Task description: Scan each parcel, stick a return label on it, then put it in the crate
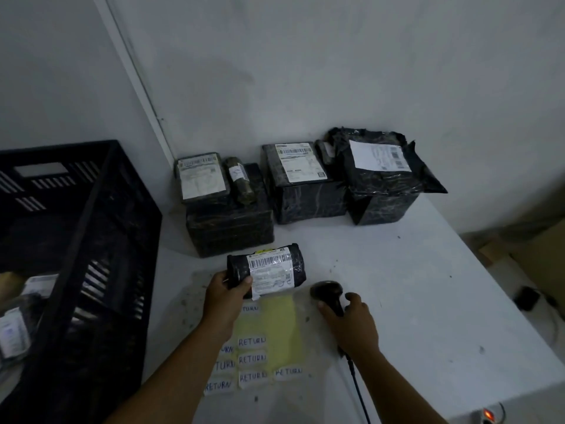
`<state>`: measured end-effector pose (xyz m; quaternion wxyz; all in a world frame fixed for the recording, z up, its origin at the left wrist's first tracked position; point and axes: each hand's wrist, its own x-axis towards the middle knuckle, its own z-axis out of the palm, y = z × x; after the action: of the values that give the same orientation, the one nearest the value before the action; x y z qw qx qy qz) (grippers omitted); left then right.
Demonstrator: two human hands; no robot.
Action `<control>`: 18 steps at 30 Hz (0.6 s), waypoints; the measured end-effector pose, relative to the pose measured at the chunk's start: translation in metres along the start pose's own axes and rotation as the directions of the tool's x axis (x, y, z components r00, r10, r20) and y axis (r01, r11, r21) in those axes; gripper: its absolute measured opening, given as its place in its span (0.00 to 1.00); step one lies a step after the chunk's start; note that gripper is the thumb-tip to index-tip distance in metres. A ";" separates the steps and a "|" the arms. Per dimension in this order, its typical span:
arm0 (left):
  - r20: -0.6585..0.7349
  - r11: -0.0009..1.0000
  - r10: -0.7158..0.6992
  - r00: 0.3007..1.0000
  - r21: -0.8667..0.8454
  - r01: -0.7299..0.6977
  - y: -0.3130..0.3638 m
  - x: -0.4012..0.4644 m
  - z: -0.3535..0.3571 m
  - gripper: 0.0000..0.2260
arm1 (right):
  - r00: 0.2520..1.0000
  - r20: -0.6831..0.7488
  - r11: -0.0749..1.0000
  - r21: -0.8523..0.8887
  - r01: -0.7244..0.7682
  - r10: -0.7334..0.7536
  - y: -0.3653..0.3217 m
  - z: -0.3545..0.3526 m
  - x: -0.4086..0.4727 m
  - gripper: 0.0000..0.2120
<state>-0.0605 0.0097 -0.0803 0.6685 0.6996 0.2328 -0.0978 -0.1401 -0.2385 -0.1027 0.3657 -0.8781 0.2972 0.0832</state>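
My left hand (224, 293) grips the left end of a small black-wrapped parcel (269, 269), whose white barcode label faces up, just above the table. My right hand (351, 322) holds a black handheld scanner (328, 296) by its handle, its head close to the parcel's right end. Under both hands lies a yellow sheet (275, 325) with several white RETURN labels (252, 359). The black slatted crate (91, 240) stands at the left, with a few labelled parcels (12, 332) inside.
Several more black-wrapped parcels are stacked along the wall: a flat one (201, 175) and a roll (240, 179) on a box (229, 228), then two bigger boxes (302, 185) (382, 175). The scanner cable (356, 384) runs toward me. The table (428, 301) ends at right.
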 end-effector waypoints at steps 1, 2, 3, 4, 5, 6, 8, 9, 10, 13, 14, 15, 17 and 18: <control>0.000 1.000 0.000 1.000 0.003 0.000 0.000 0.000 0.000 0.16 | 0.999 0.032 1.000 -0.008 -0.002 0.002 0.000 0.002 0.002 0.37; -0.002 1.000 0.002 1.000 0.010 -0.002 0.000 0.000 0.001 0.16 | 0.999 0.055 1.000 -0.025 0.002 0.000 -0.001 0.004 0.004 0.31; -0.006 1.000 0.006 1.000 0.020 -0.006 0.000 0.000 0.001 0.16 | 0.998 0.070 0.999 -0.050 0.006 -0.003 -0.003 0.005 0.006 0.24; -0.008 0.999 0.013 1.000 0.030 -0.013 0.000 0.000 0.000 0.17 | 0.997 0.080 0.997 -0.080 0.010 -0.004 -0.005 0.006 0.007 0.18; -0.006 0.999 0.023 1.000 0.039 -0.023 0.000 0.001 0.000 0.19 | 0.996 0.090 0.994 -0.106 0.013 -0.004 -0.008 0.006 0.008 0.14; -0.001 0.998 0.033 0.999 0.045 -0.033 0.000 0.001 -0.001 0.21 | 0.995 0.099 0.992 -0.122 0.014 -0.002 -0.010 0.006 0.009 0.13; 0.008 0.997 0.047 0.999 0.055 -0.047 0.000 0.003 -0.003 0.23 | 0.994 0.112 0.993 -0.117 0.020 -0.007 -0.013 0.006 0.007 0.13; 0.007 0.997 0.049 0.999 0.058 -0.050 -0.001 0.004 -0.005 0.23 | 0.993 0.118 0.996 -0.085 0.022 -0.012 -0.014 0.005 0.005 0.14; 0.005 0.997 0.052 0.999 0.058 -0.052 -0.001 0.005 -0.006 0.23 | 0.992 0.126 0.999 -0.028 0.018 -0.015 -0.015 0.004 0.002 0.15; -0.010 0.994 0.062 0.998 0.086 -0.060 -0.001 0.008 -0.010 0.23 | 0.984 0.176 0.985 0.174 -0.004 -0.027 -0.021 0.003 -0.014 0.15; -0.021 0.993 0.065 0.998 0.103 -0.063 0.000 0.008 -0.012 0.22 | 0.980 0.195 0.975 0.223 -0.003 -0.041 -0.024 0.002 -0.020 0.15; -0.031 0.991 0.069 0.997 0.120 -0.065 0.000 0.009 -0.013 0.22 | 0.975 0.211 0.963 0.268 0.003 -0.062 -0.028 0.000 -0.027 0.14; -0.045 0.984 0.087 0.995 0.158 -0.079 -0.001 0.009 -0.016 0.21 | 0.967 0.230 0.940 0.340 0.027 -0.111 -0.037 -0.004 -0.040 0.14; -0.047 0.980 0.101 0.994 0.175 -0.091 -0.002 0.010 -0.017 0.22 | 0.963 0.235 0.930 0.366 0.039 -0.133 -0.042 -0.007 -0.046 0.15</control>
<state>-0.0557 0.0278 -0.0845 0.6026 0.7676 0.2081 -0.0656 -0.1533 -0.1990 -0.0566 0.5580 -0.7909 0.2187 0.1237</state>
